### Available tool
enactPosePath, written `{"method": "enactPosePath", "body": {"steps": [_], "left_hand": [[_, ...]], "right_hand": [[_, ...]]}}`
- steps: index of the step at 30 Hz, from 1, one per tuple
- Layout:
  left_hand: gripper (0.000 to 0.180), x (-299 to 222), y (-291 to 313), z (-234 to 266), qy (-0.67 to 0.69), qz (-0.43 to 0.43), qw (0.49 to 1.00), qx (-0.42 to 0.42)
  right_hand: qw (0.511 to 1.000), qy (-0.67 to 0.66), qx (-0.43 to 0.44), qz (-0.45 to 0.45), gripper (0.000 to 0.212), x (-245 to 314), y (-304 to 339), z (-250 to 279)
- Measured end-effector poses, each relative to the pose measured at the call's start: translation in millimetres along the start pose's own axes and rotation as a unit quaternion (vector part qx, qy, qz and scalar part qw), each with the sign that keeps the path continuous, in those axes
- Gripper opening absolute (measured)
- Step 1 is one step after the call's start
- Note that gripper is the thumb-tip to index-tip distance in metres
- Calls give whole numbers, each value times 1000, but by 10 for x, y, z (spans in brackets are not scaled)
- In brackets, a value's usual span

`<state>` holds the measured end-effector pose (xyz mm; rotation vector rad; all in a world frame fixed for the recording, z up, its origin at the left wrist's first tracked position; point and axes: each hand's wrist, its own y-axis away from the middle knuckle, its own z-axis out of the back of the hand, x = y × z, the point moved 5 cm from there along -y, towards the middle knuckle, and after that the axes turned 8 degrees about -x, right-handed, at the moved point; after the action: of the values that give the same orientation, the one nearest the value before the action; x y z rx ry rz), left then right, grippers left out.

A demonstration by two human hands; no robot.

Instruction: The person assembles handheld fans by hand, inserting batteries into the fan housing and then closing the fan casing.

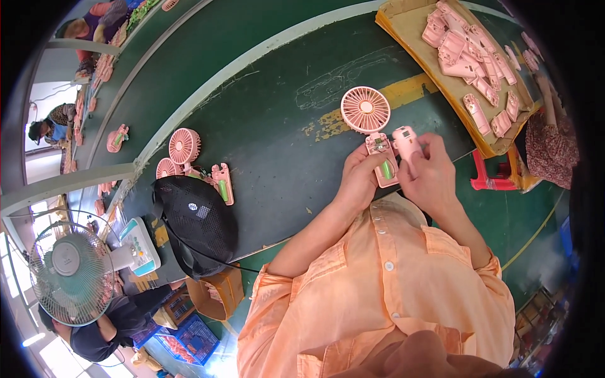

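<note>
My left hand (pixel 360 178) grips the opened handle of a pink handheld fan (pixel 366 109), whose round grille points away from me over the green table. Inside the handle a green battery (pixel 386 169) and a small circuit board show. Just to the right, my right hand (pixel 430 171) holds a pink handle cover (pixel 406 143) between thumb and fingers, tilted beside the open handle. The gap between cover and handle is too small to judge for contact.
A cardboard tray (pixel 421 75) of pink shells lies at the far right, above a red stool (pixel 488 173). On the left are more pink fans (pixel 184 147), a black mesh bag (pixel 196 220) and a standing fan (pixel 70 271). Other people work along the curved line.
</note>
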<state>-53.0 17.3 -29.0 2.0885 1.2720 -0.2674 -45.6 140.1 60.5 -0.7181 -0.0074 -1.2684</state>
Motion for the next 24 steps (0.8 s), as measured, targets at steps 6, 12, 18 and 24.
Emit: {"method": "enactPosePath", "body": {"steps": [6,12,18,24], "left_hand": [[30,-27,21,-74,11,-4,1000,27],[25,-24,35,-78,6,-13,999,37],[19,20,-5,-33,-48,-21,999,13],[16,51,-63,-4,-82,-17,996,-29]], "right_hand": [[997,-46,14,54,15,244,-40,-90],[997,-29,25,73,14,344,-58,-209],[995,-7,36,88,14,341,-42,-284],[994,-36,17,107,16,231,13,-381]]}}
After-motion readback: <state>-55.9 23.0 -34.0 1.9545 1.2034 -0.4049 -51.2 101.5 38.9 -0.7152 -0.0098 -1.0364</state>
